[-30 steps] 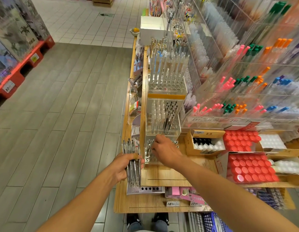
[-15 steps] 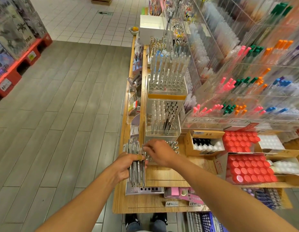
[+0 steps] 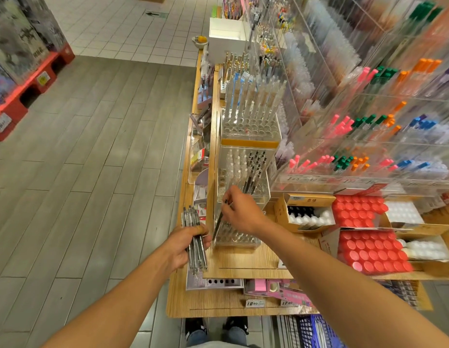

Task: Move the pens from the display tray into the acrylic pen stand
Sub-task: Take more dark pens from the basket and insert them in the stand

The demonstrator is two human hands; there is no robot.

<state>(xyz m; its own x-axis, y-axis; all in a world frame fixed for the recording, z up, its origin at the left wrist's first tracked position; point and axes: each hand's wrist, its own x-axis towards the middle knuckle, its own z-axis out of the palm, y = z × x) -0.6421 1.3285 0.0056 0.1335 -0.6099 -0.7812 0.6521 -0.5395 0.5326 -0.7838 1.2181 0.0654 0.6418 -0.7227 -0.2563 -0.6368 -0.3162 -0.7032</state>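
Observation:
My left hand grips a bundle of clear-barrelled pens at the shelf's left edge, their tips pointing toward me. My right hand pinches a single dark pen, tilted, its lower end at the front-left holes of the low acrylic pen stand. That clear stand has rows of round holes and sits on a wooden riser. Under the bundle lies a flat white display tray with a row of dark holes.
Taller acrylic stands filled with pens rise just behind the low one. Red-capped bottles in boxes sit to the right, with racks of coloured pens above. The grey plank floor lies to the left. Price tags line the shelf front.
My right hand drew one pen from the bundle and carried it right and up over the low stand. My left hand with the bundle stayed roughly in place.

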